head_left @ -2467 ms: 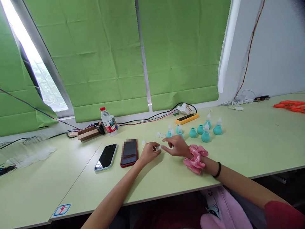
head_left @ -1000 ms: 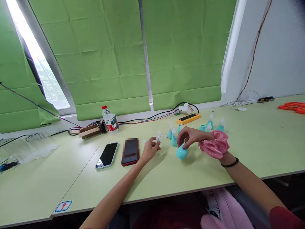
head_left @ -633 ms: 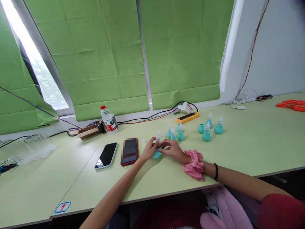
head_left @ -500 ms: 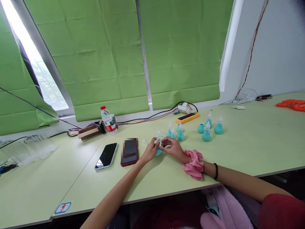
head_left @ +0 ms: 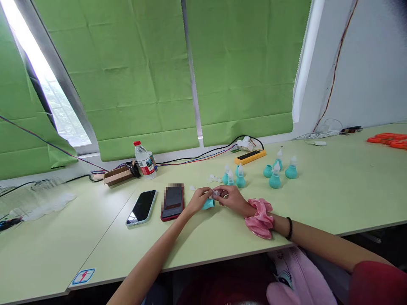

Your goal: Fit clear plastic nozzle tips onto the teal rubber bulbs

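My left hand point(head_left: 199, 201) is closed at a teal rubber squeeze bulb point(head_left: 208, 204), which lies tipped with its open neck toward the right. Fingers of my right hand point(head_left: 232, 198) pinch a small clear plastic nozzle point(head_left: 216, 192) just above the bulb, apart from its neck. My left fingertips reach close to the nozzle; whether they touch it I cannot tell. Beyond my hands lie several small translucent pieces point(head_left: 213, 178). Teal bulbs with clear nozzles point(head_left: 241, 180) stand upright to the right of them.
More teal bulbs point(head_left: 275, 181) stand farther right, one without a nozzle point(head_left: 267, 171). Two phones point(head_left: 142, 207) lie left of my hands. A water bottle point(head_left: 145, 161), a cardboard box point(head_left: 118, 176) and a yellow power strip point(head_left: 250, 157) are along the back. Orange scissors point(head_left: 388, 139) lie far right.
The nozzle has come away from above the bulb and sits in my right fingers. The bulb has tipped over, its neck now facing right and showing more fully.
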The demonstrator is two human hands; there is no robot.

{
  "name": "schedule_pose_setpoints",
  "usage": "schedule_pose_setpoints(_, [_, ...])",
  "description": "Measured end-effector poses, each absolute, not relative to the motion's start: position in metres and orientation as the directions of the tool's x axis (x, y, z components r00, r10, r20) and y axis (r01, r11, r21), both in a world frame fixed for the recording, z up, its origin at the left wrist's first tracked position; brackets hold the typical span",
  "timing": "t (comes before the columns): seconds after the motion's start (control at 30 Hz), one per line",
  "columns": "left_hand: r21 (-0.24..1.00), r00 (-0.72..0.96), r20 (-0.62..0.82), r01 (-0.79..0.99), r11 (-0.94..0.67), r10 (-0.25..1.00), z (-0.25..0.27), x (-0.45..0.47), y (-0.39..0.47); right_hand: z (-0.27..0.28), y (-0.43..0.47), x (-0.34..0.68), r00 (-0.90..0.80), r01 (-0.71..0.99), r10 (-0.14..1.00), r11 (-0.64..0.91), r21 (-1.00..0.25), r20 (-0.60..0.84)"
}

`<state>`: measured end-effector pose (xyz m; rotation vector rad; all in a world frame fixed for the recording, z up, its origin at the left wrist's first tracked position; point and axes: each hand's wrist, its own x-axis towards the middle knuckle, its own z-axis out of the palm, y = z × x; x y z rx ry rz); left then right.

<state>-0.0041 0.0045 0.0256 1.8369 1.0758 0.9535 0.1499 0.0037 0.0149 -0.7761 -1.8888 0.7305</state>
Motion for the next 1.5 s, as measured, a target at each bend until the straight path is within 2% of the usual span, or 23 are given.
schedule_pose_setpoints(0.17, [0.955,0.261,0.206,0.158,-0.252,0.943,0.030,-0.007,0.006,0.015,0.001,0.151,-0.247,0.130,0.784,0.610,-0.782,0.570])
schedule_pose_setpoints(0.37, [0.988,0.344,0.084,0.095,-0.124,0.935,0.029,-0.015,0.012,0.015,0.001,0.153,-0.265,0.149,0.769,0.629,-0.763,0.582])
schedule_pose_setpoints(0.53, [0.998,0.382,0.055,0.007,-0.062,0.922,0.029,-0.020,0.012,0.020,0.006,0.157,-0.377,0.167,0.795,0.563,-0.810,0.475])
schedule_pose_setpoints(0.67, [0.993,0.346,0.110,-0.071,-0.090,0.932,0.031,-0.021,0.009,0.020,0.010,0.160,-0.427,0.203,0.761,0.607,-0.769,0.488])
schedule_pose_setpoints(0.87, [0.982,0.381,0.159,0.033,-0.185,0.911,0.032,-0.018,0.004,0.017,0.012,0.162,-0.452,0.309,0.662,0.745,-0.590,0.598])
schedule_pose_setpoints(0.97, [0.971,0.385,0.162,0.104,-0.217,0.908,0.031,-0.018,0.004,0.016,0.016,0.164,-0.505,0.256,0.639,0.753,-0.607,0.580])
schedule_pose_setpoints(1.07, [0.955,0.390,0.173,0.159,-0.251,0.904,0.029,-0.019,0.005,0.016,0.020,0.168,-0.561,0.181,0.667,0.677,-0.714,0.490])
schedule_pose_setpoints(1.2, [0.915,0.401,0.193,0.256,-0.312,0.896,0.026,-0.018,0.006,0.020,0.019,0.170,-0.641,0.165,0.695,0.538,-0.826,0.325])
schedule_pose_setpoints(1.33, [0.871,0.387,0.224,0.333,-0.362,0.895,0.023,-0.015,0.004,0.022,0.018,0.171,-0.630,0.144,0.741,0.404,-0.903,0.231])
schedule_pose_setpoints(1.5, [0.743,0.351,0.387,0.429,-0.513,0.853,0.024,-0.010,-0.001,0.021,0.022,0.172,-0.620,0.077,0.777,0.196,-0.978,0.107])
